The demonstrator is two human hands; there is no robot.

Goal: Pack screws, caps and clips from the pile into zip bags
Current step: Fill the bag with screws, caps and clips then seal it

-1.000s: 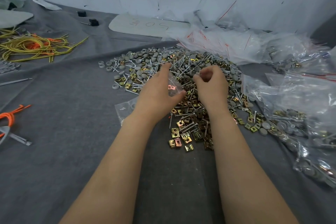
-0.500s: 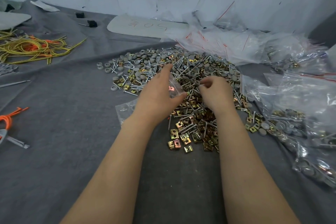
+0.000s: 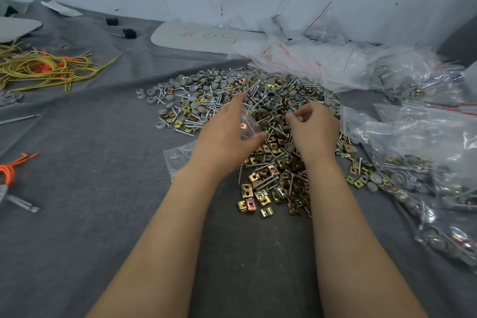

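The left hand (image 3: 224, 137) grips one clear zip bag (image 3: 248, 125) between thumb and fingers, with one copper clip (image 3: 243, 126) visible inside. The bag lies just beside the right hand (image 3: 313, 131), at its nine o'clock. That hand pinches what looks like one grey cap (image 3: 300, 119) over the pile (image 3: 271, 95), whose pieces are too many to count. The bag's mouth direction is unclear.

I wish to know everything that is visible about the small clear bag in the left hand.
The small zip bag is thin, clear, glossy plastic, crumpled. The left hand holds it between thumb and fingers, above the near left part of the pile. A copper-coloured clip shows through it, seemingly inside. Its seal is not visible, so I cannot tell whether it is open.
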